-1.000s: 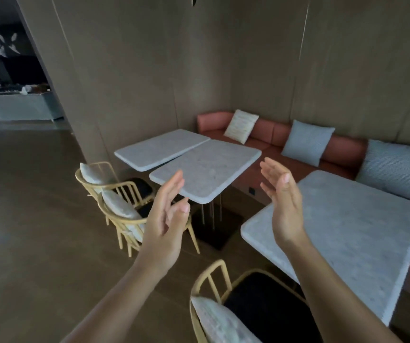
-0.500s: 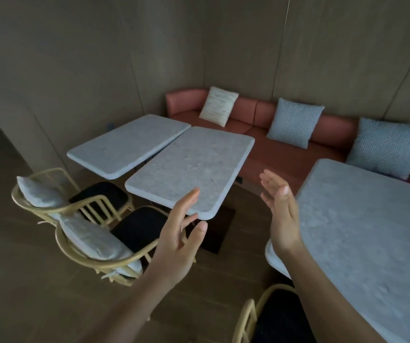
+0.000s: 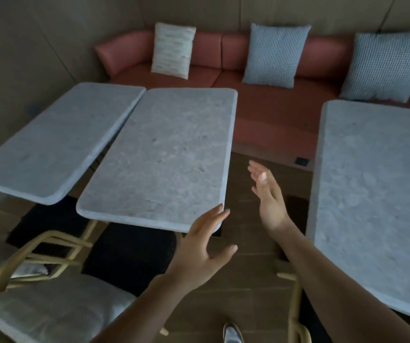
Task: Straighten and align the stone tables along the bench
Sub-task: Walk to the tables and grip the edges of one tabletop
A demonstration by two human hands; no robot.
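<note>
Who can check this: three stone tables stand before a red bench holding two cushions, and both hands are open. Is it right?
No: the head view shows three cushions on the bench, not two. The three tables and the open left hand and right hand are right.

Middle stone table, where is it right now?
In the head view the middle stone table stands left of centre, angled beside the left stone table, its far end toward the red bench. The left hand is at its near right corner.
</note>
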